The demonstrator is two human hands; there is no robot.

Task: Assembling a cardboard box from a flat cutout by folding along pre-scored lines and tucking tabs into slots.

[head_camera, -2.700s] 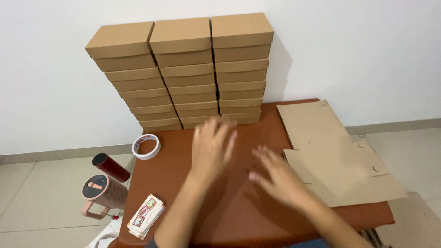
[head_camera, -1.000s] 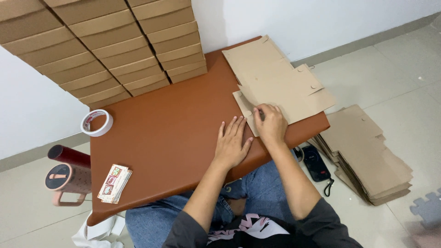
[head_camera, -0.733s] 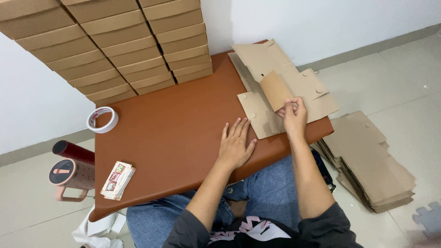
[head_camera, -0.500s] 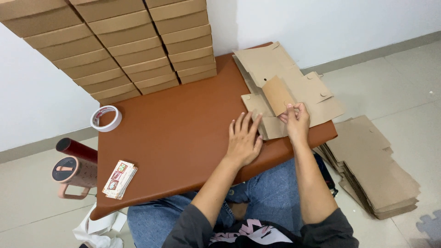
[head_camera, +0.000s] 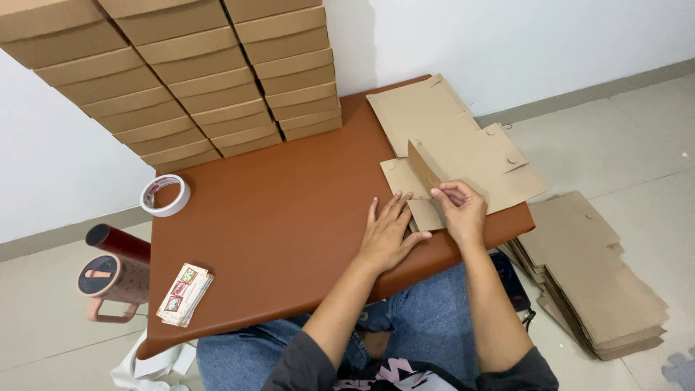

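Observation:
Flat brown cardboard box blanks (head_camera: 449, 137) lie at the right end of a reddish-brown table (head_camera: 275, 239). My right hand (head_camera: 460, 213) pinches a flap (head_camera: 423, 172) of the nearest blank and holds it folded upright. My left hand (head_camera: 387, 232) lies flat, fingers spread, on the table at the blank's left edge and presses it down.
Three tall stacks of folded brown boxes (head_camera: 195, 80) stand at the table's back against a white wall. A roll of tape (head_camera: 165, 195) and a small card packet (head_camera: 184, 295) lie at the left. A pink mug (head_camera: 112, 282) stands on the floor at left, a pile of flat blanks (head_camera: 594, 282) at right.
My view swung from the box stacks to the blanks at the right. My right hand took a flap and folded it up; my left hand moved beside it and pressed down.

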